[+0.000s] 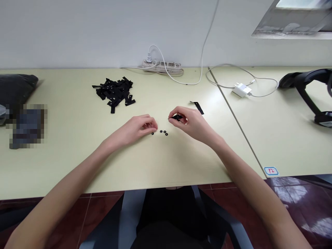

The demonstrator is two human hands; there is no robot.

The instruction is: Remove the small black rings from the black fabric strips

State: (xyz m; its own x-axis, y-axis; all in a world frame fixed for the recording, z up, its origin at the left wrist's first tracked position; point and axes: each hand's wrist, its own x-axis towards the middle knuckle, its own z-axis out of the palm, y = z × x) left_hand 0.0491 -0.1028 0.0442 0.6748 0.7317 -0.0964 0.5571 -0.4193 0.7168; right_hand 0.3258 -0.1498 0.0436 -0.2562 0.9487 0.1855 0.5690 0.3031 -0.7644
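My right hand [189, 121] is raised a little over the table, thumb and fingers closed on a small black strip [177, 117]. My left hand [144, 126] rests low by the tabletop with its fingers curled and the thumb against them; whatever is between them is hidden. Just under that thumb lies a small black ring [152, 133]. Between the two hands are several more small round black pieces [166, 134], some with a hole in the middle. Beyond my right hand lies a loose black strip [199, 107], bent at one end.
A heap of black strips [115, 91] lies at the back left. Against the wall sits a power strip [162, 66] with cables. A white charger [242, 89] and a black headset [306, 90] are on the right. A dark bag [15, 88] stands far left.
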